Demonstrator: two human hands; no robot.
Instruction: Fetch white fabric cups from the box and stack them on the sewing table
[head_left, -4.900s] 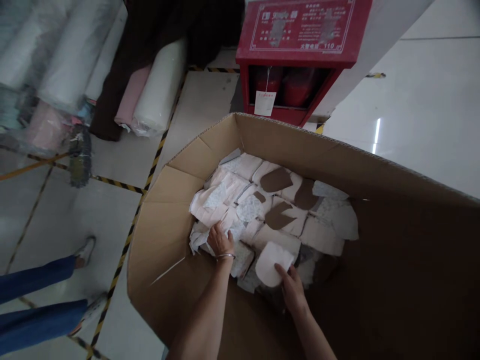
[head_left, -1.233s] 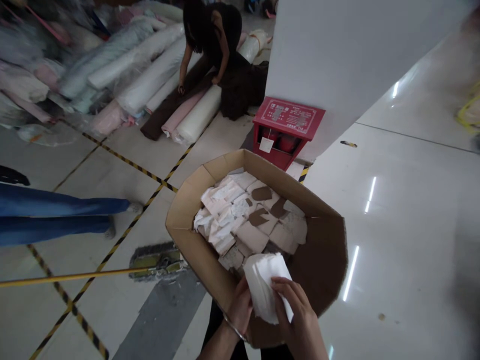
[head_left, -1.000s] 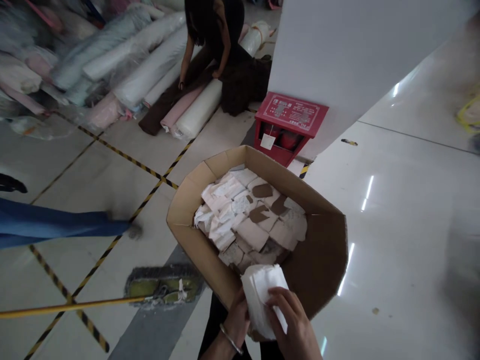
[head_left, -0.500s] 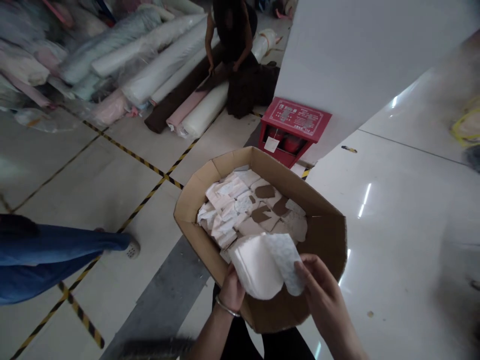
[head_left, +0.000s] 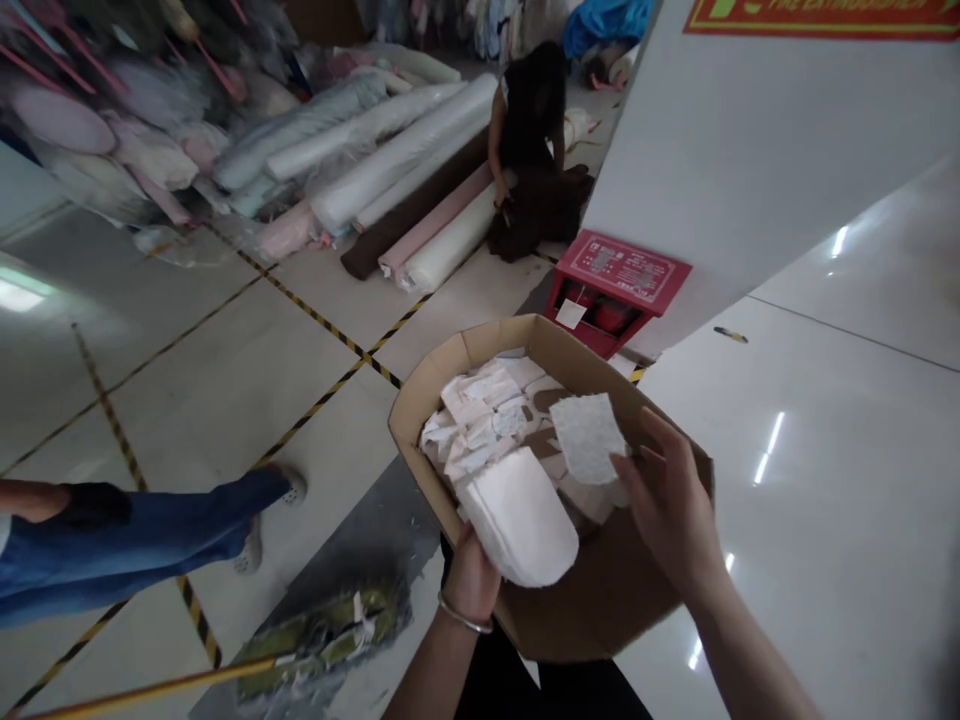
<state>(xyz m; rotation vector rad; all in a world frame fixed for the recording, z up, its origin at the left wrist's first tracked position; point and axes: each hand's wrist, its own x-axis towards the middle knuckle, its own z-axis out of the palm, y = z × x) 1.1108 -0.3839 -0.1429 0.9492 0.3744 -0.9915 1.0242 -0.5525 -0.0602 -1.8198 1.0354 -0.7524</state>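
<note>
My left hand (head_left: 474, 582), with a bangle at the wrist, grips a stack of white fabric pieces (head_left: 523, 515) with a rounded end. Pinched in my right hand (head_left: 667, 500) is one thin whitish patterned piece (head_left: 590, 438), apart from the stack. Both hands are over a cardboard box (head_left: 439, 352) with cut, angled sides. Inside it lie bundles of pale fabric pieces (head_left: 480, 395) and some brown pieces (head_left: 547, 400), partly covered by what I hold. The box's right part shows bare cardboard.
A red fire extinguisher box (head_left: 626, 270) stands against a white pillar (head_left: 742, 150). Fabric rolls (head_left: 405, 150) lie at the back beside a crouching person (head_left: 532, 120). Another person's jeans (head_left: 187, 520) show at left. A green mop (head_left: 322, 640) lies on the floor.
The patterned piece has come away from the stack, moving up and right in my right hand. My left hand keeps the stack. The view has shifted, bringing the mop into sight.
</note>
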